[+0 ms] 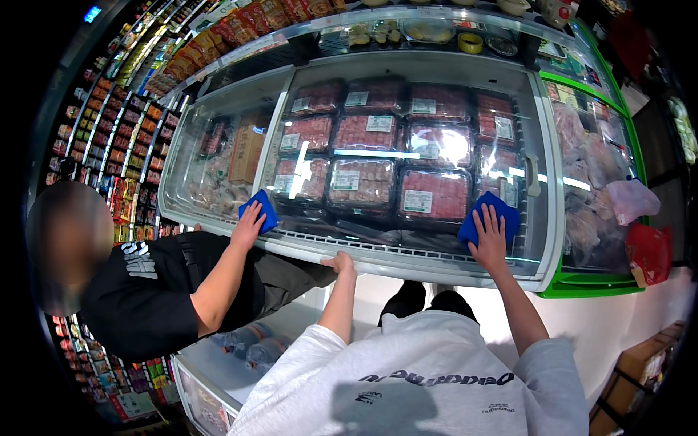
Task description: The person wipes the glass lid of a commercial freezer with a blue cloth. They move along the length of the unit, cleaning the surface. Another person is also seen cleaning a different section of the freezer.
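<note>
My right hand (492,240) lies flat, fingers spread, pressing a folded blue cloth (506,210) onto the sliding glass lid of a chest freezer (376,218), near the lid's front right. At the freezer's white front rim (420,272), my left hand (342,263) curls its fingers over the edge. Under the glass sit several rows of meat trays (362,133) with clear film and white labels. To the left, a co-worker's hand (250,223) presses another blue cloth (267,210) against the glass near the lid's dividing frame.
The co-worker (158,283) stands close on my left. A green-edged freezer (594,283) adjoins on the right, with a red bag (649,253) and a pinkish bag (632,200) on it. A shelf (332,24) with packets overhangs the back. Behind me are large water bottles (264,351).
</note>
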Demonstrator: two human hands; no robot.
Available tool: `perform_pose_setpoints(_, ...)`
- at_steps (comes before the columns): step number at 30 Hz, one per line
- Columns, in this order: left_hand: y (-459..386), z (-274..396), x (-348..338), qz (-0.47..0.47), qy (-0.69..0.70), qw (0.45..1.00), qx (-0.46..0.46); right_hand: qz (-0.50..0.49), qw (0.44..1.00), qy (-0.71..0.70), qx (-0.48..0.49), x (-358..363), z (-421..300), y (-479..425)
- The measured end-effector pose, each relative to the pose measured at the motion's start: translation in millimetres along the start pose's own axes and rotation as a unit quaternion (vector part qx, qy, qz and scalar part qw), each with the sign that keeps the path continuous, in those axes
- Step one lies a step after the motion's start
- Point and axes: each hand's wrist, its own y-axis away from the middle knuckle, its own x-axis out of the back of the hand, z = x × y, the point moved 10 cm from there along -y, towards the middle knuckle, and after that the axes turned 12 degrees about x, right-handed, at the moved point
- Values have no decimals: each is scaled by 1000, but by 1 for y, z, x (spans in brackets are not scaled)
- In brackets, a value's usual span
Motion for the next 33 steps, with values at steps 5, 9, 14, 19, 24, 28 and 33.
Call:
perform_pose_setpoints(5,39,7,7,79,-6,996,49,40,998,41,-38,23,49,42)
perform_pose_setpoints(9,44,3,10,96,30,993,57,83,992,62,-69,20,62,52)
perform_pose_setpoints(14,60,3,8,120,67,986,98,83,991,73,-72,20,62,54)
perform_pose_setpoints(19,82,8,14,186,81,974,99,99,974,71,-190,14,63,44)
perform_pose_setpoints(24,78,10,20,302,16,950,77,102,960,41,-259,-5,26,-6)
perform_pose_setpoints(28,83,9,21,319,21,944,81,79,980,27,-179,7,29,-10)
perform_pose_setpoints(33,88,8,18,313,35,945,86,118,948,92,-280,27,57,21)
